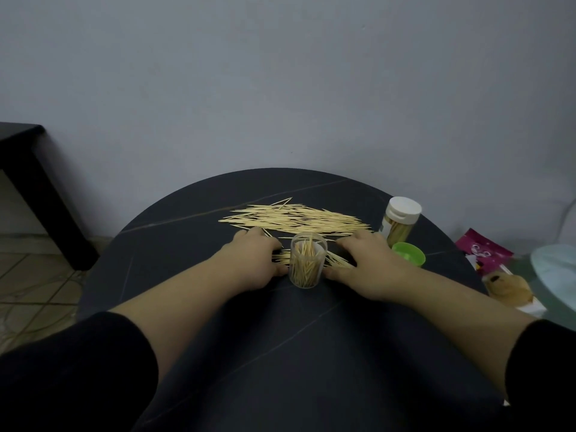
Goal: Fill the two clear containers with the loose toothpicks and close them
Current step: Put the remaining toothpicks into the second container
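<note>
An open clear container (307,260), partly full of toothpicks, stands upright in the middle of the dark round table (280,338). A wide pile of loose toothpicks (296,219) lies behind it, and a smaller bunch (338,260) lies around its base. My left hand (258,263) rests palm down left of the container, fingers on the small bunch. On the container's right, my right hand (367,263) also lies palm down with its fingers on toothpicks. A second clear container with a white lid (400,221) stands at the right. A green lid (409,253) lies beside it.
A pink packet (483,249), a small brown plush toy (511,289) and a pale round dish (558,275) sit off the table's right edge. A dark piece of furniture (34,182) stands at the left over a tiled floor. The grey wall is close behind.
</note>
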